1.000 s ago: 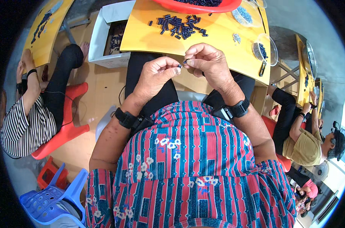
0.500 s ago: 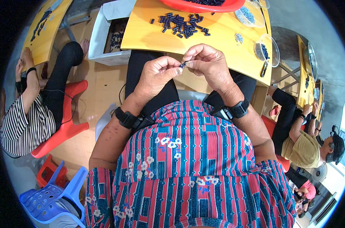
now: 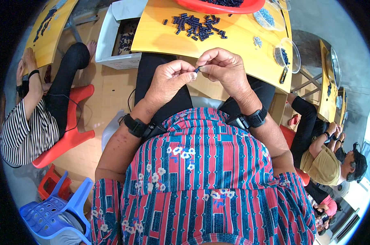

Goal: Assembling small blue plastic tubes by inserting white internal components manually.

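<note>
Between my fingertips, just off the table's near edge, is a small dark blue-black part [image 3: 197, 70]. My left hand [image 3: 168, 81] pinches it from the left, thumb against forefinger. From the other side my right hand [image 3: 224, 69] pinches it too, its fingers curled. Most of the part is covered by the fingertips, so its exact shape does not show. Beyond my hands, a loose pile of small black oblong pieces [image 3: 199, 27] lies on the yellow table [image 3: 152, 38].
At the far edge stands a red basin [image 3: 221, 8] of dark pieces. To the right are a clear tub [image 3: 268, 18] of small silvery parts, a little silvery heap [image 3: 257, 41] and a clear round container [image 3: 289, 55]. A white box [image 3: 117, 61] stands left. Other people sit on both sides.
Both hands hold nearly the same pose around the small part. The view has shifted slightly.
</note>
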Available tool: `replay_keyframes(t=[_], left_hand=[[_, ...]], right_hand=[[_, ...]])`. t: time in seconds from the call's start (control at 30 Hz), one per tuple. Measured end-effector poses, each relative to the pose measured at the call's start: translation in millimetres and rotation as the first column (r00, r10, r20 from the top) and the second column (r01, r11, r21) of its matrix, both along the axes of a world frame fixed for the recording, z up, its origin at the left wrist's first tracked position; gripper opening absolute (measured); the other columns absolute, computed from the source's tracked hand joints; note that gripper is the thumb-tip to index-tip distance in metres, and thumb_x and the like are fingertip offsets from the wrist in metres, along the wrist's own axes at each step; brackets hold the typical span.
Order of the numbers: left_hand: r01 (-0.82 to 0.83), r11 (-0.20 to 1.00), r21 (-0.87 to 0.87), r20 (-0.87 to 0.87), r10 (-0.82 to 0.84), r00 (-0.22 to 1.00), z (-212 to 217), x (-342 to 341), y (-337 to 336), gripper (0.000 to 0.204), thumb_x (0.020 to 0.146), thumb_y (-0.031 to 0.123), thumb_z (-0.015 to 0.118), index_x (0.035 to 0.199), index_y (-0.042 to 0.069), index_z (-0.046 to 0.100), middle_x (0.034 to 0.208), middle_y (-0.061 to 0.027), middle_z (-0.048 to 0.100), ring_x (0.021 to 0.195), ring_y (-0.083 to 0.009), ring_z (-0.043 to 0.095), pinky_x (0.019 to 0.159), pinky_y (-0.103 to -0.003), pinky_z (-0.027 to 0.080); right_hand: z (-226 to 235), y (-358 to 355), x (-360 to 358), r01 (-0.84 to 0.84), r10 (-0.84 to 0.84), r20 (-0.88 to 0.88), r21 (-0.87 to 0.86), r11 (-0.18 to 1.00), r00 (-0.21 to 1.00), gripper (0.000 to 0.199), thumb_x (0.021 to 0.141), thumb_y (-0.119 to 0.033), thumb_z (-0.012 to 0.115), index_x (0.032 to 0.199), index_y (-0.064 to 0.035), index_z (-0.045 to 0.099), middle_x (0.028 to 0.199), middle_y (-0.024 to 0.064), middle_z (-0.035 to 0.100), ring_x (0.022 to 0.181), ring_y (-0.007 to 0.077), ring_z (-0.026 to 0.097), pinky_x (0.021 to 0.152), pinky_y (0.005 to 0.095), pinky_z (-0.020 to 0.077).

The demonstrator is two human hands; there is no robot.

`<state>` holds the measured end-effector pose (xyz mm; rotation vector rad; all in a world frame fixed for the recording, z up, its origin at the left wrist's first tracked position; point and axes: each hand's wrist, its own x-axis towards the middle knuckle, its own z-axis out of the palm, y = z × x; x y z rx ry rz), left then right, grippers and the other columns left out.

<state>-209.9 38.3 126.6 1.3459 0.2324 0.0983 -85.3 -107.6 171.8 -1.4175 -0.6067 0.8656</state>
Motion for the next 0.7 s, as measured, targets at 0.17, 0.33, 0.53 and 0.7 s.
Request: replay_keyframes(t=[0.17,0.33,0.53,0.7], left_hand=[[-0.008,1.0,0.011,0.005,0.008,1.0,-0.9,-0.4,0.4,0.009,0.089,0.006,0.062,0.095,0.0,0.062,0.087,-0.0023,0.064,0.08,-0.0076,0.06,0.074,-0.023,0.05],[-0.01,1.0,0.016,0.006,0.01,1.0,-1.1,0.0,0.8,0.009,0.088,0.006,0.062,0.095,0.0,0.062,0.087,-0.002,0.064,0.08,-0.0074,0.06,0.074,-0.022,0.05],[-0.009,1.0,0.029,0.004,0.009,1.0,0.1,0.0,0.7,0.009,0.088,0.005,0.062,0.095,0.0,0.062,0.087,-0.002,0.064,0.081,-0.0071,0.059,0.074,-0.022,0.05],[-0.018,0.999,0.029,0.003,0.018,1.0,-1.0,-0.8,0.2,0.009,0.088,0.005,0.062,0.095,-0.001,0.062,0.086,-0.002,0.063,0.08,-0.0071,0.059,0.074,-0.023,0.05]], right_hand=[[0.1,0.7,-0.8,0.0,0.0,0.039,-0.009,1.0,0.999,0.017,0.079,0.011,0.062,0.093,0.0009,0.063,0.088,0.0035,0.065,0.083,0.0096,0.062,0.077,0.0232,0.0524],[1.8,1.3,-2.1,0.026,-0.025,0.04,-0.013,1.0,0.999,0.017,0.079,0.011,0.062,0.093,0.0011,0.063,0.087,0.0035,0.065,0.083,0.0099,0.062,0.077,0.0236,0.0524],[-0.2,1.4,-1.9,0.024,-0.024,0.054,-0.005,1.0,0.998,0.017,0.079,0.011,0.062,0.093,0.0009,0.063,0.088,0.0036,0.065,0.083,0.0101,0.062,0.077,0.024,0.0525],[1.1,2.7,-4.8,0.062,-0.05,0.151,-0.077,0.995,0.987,0.014,0.078,0.008,0.064,0.089,-0.0005,0.066,0.082,0.0016,0.066,0.079,0.009,0.063,0.074,0.0239,0.0524]])
